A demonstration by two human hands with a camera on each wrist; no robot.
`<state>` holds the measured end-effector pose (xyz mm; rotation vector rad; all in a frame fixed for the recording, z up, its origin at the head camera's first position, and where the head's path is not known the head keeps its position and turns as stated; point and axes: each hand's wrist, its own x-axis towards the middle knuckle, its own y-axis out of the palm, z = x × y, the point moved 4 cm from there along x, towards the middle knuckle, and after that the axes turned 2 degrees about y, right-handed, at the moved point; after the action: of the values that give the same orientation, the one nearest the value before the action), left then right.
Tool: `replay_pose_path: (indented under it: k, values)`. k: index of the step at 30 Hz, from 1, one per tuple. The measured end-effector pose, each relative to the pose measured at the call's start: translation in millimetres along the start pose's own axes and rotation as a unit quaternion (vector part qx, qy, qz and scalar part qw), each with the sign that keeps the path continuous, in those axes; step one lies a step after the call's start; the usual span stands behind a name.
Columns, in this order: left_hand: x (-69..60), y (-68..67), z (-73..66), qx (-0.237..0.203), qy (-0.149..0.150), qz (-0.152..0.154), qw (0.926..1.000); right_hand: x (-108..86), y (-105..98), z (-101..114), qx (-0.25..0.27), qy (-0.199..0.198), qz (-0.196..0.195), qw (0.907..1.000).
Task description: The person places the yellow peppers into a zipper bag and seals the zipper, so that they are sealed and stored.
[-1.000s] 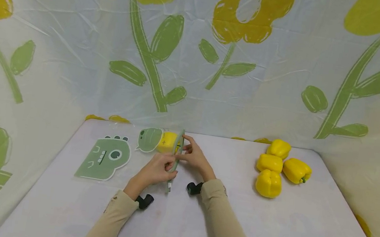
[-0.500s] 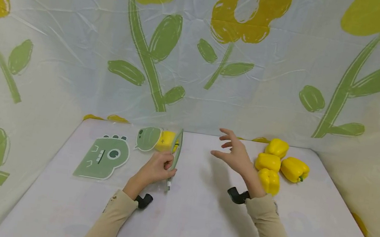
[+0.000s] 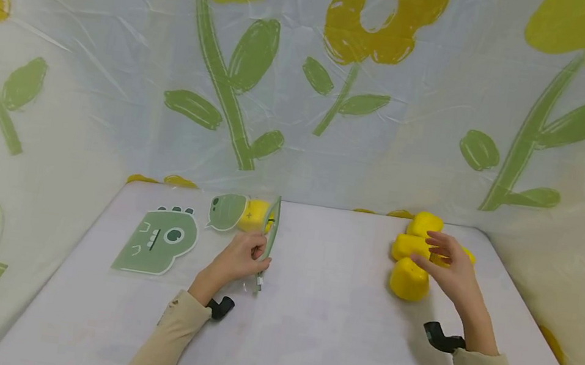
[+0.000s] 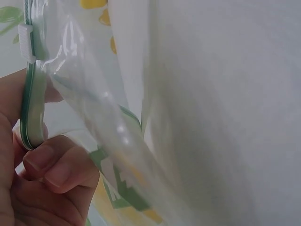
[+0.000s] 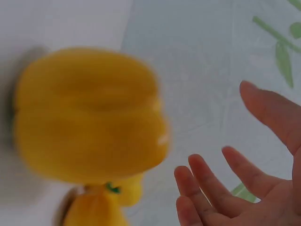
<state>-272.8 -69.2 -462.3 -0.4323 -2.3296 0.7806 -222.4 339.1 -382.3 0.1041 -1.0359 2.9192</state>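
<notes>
My left hand [image 3: 239,256] pinches the green-edged mouth of a clear zip bag [image 3: 155,244] printed with green dinosaurs, which lies on the left of the table. Inside it, near the mouth, is a yellow bell pepper [image 3: 252,214], partly covered by the print. A white slider [image 4: 27,43] shows on the zip in the left wrist view. Over at the right, my right hand [image 3: 454,276] hovers with spread fingers, holding nothing, above several yellow bell peppers. The nearest pepper [image 3: 410,280] looms large in the right wrist view; another pepper [image 3: 468,255] is mostly hidden behind the hand.
The pepper group also includes a middle pepper [image 3: 410,247] and a back pepper [image 3: 424,224], close to the table's rear edge. A flower-printed sheet [image 3: 412,161] rises behind and on both sides of the white table [image 3: 317,334].
My right hand has let go of the bag's mouth and moved right to the peppers. The left hand has kept its grip on the bag at about the same spot.
</notes>
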Motion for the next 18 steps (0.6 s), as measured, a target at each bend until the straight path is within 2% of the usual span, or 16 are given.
replay_pose_path:
  k: [4, 8, 18]
  values:
    - [0.5, -0.4, 1.2, -0.001, 0.003, -0.004, 1.0, -9.0, 4, -29, -0.006, 0.021, 0.052, 0.9984]
    - [0.5, -0.6, 2.2, -0.002, 0.0, -0.006, 1.0, -14.5, 14, -49, -0.009, 0.022, 0.093, 0.9954]
    - [0.4, -1.6, 1.3, 0.004, -0.006, 0.0, 1.0, -13.4, 26, -70, 0.001, 0.021, 0.102, 0.9945]
